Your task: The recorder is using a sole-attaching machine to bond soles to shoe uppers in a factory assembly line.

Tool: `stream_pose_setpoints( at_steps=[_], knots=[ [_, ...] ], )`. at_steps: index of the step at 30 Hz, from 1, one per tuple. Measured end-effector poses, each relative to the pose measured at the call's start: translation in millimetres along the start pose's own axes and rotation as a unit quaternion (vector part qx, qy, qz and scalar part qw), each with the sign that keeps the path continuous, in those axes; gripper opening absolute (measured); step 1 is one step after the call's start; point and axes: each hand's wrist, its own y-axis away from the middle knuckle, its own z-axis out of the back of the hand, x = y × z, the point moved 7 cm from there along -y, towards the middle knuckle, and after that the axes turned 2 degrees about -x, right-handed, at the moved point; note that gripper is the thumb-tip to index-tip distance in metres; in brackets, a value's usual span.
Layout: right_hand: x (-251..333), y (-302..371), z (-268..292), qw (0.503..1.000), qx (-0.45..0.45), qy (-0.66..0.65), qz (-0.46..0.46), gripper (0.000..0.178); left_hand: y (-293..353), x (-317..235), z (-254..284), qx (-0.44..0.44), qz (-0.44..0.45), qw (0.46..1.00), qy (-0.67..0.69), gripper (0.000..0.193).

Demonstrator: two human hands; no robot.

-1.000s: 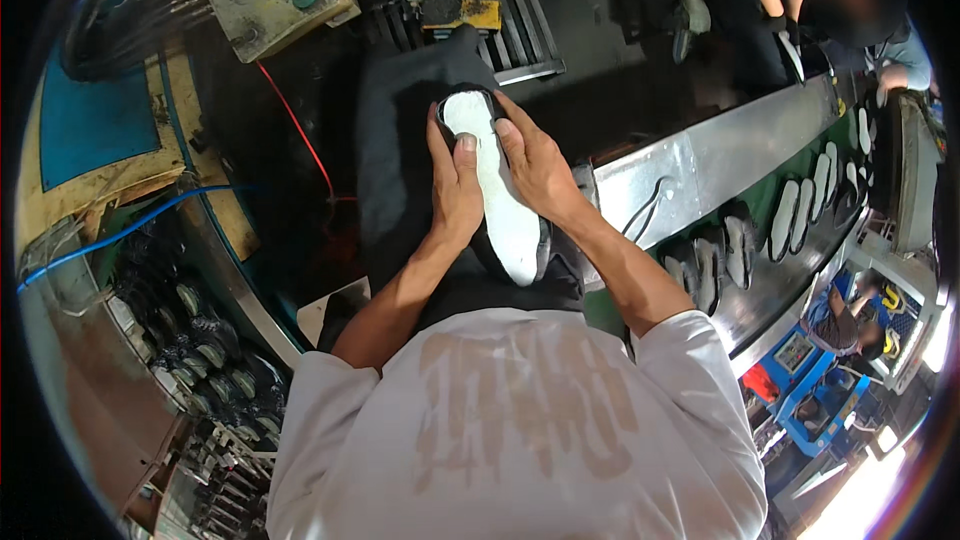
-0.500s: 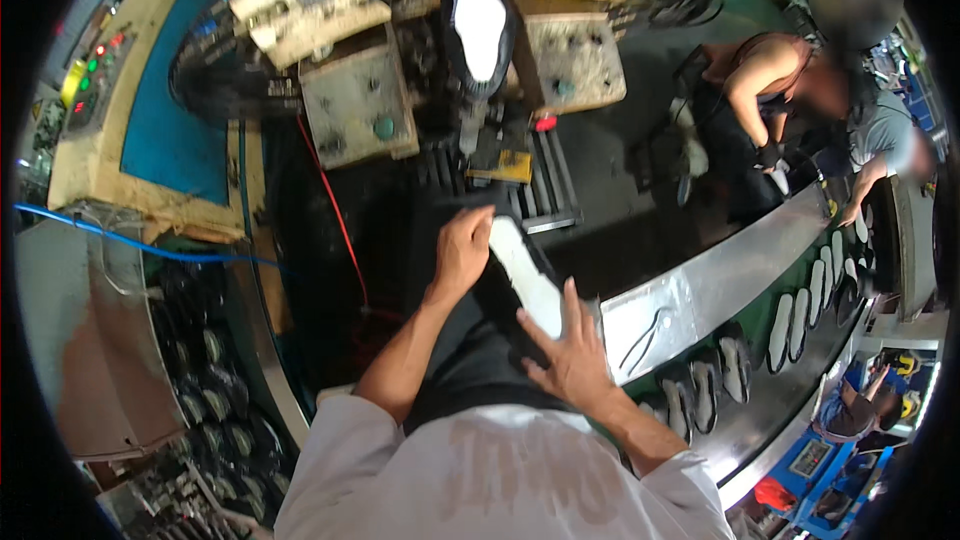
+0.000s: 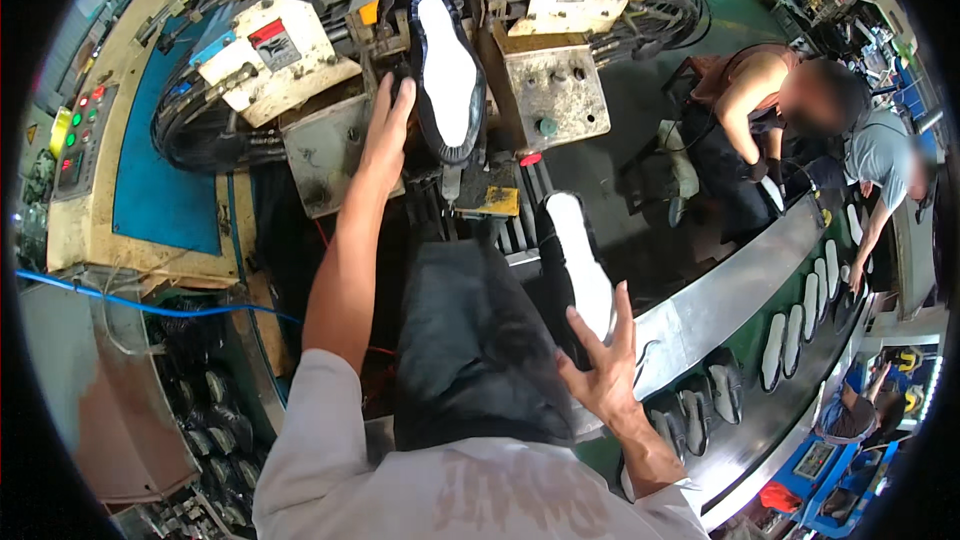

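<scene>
My right hand (image 3: 608, 372) holds a black shoe upper with a white sole-shaped insole (image 3: 583, 275) by its near end, thumb and fingers on either side. This shoe is tilted beside my right knee, its far end pointing up toward the machine. My left hand (image 3: 386, 135) is raised with its fingers stretched out, holding nothing. It is just left of a second black shoe upper with a white insole (image 3: 447, 70), which sits bottom-up in the shoe machine. Whether my left fingertips touch the machine, I cannot tell.
A metal bench (image 3: 720, 275) runs off to the right, beside a conveyor bearing several shoes (image 3: 775, 350). Two people (image 3: 745, 105) work at its far end. A control panel (image 3: 80, 140) stands left, above racks of dark shoes (image 3: 215, 410). A blue hose (image 3: 150, 306) crosses the left side.
My left hand has let go of the shoe and moved up to the machine. My right hand has shifted slightly right with the shoe. The view has moved a little too.
</scene>
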Motion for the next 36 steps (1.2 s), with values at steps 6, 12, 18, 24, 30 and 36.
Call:
stream_pose_setpoints(
  at_steps=[6, 12, 18, 24, 30, 36],
  knots=[
    [50, -140, 18, 0.991, -0.057, 0.018, 0.118, 0.072, -49, -34, 7, 0.089, -0.239, 0.93, -0.263, 0.055],
    [111, -282, -21, 0.975, -0.084, -0.004, 0.204, 0.075, 76, -25, 44, 0.266, -0.291, 0.891, -0.225, 0.075],
    [114, -328, -81, 0.98, -0.09, -0.005, 0.178, 0.071, 130, 6, 134, 0.019, -0.243, 0.948, -0.203, 0.082],
    [116, -318, -109, 0.983, -0.079, 0.002, 0.165, 0.072, 194, 37, 188, -0.072, -0.277, 0.938, -0.196, 0.085],
    [144, -300, -125, 0.959, -0.148, 0.041, 0.238, 0.08, 224, 69, 187, -0.071, -0.303, 0.909, -0.276, 0.086],
    [143, -310, -128, 0.941, -0.179, 0.073, 0.279, 0.084, 216, 76, 162, -0.088, -0.306, 0.883, -0.345, 0.088]
  ],
)
